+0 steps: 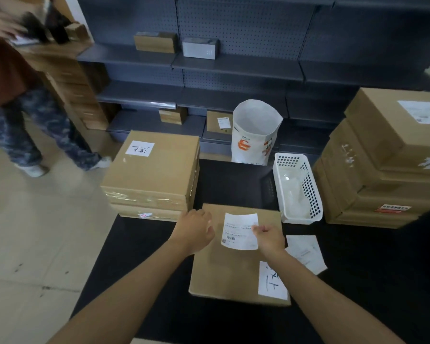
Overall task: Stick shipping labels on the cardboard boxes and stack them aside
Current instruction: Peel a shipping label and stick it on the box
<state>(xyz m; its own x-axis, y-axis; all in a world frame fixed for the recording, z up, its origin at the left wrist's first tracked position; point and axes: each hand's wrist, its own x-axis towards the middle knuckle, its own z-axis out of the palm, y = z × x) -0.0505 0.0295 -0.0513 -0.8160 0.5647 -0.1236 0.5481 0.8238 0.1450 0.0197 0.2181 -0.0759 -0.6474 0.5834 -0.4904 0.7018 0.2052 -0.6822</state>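
A flat cardboard box (224, 269) lies on the black table (382, 281) in front of me, with a handwritten white sticker (272, 281) near its right front corner. A white shipping label (238, 234) hangs over the box's far part, pinched at its right edge by my right hand (268, 235). My left hand (194, 228) hovers at the box's far left edge, fingers loosely curled and holding nothing. Loose label sheets (305, 252) lie on the table right of the box.
A stack of boxes (152, 175) stands at the left, a taller stack (382, 165) at the right. A white basket (298, 187) and a white paper bag (256, 132) sit behind the box. Grey shelves (233, 65) line the back. A person (23, 108) stands far left.
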